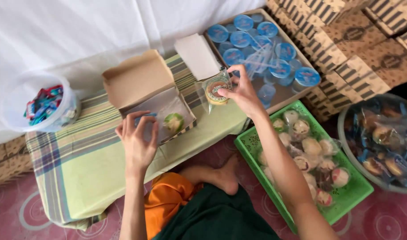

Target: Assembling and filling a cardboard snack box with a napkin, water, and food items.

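An open brown cardboard box sits on a low table with a striped yellow-green cloth. Inside it lie a green wrapped cake and a small blue-lidded cup, mostly hidden by my left hand, which rests open at the box's near edge. My right hand holds a clear-wrapped round pastry in the air just right of the box, above the table's right end.
A cardboard tray of blue-lidded water cups lies behind. A green plastic basket holds several wrapped cakes at right, beside a round tub of wrapped pastries. Stacked patterned boxes fill the top right. A clear bucket of sachets stands left.
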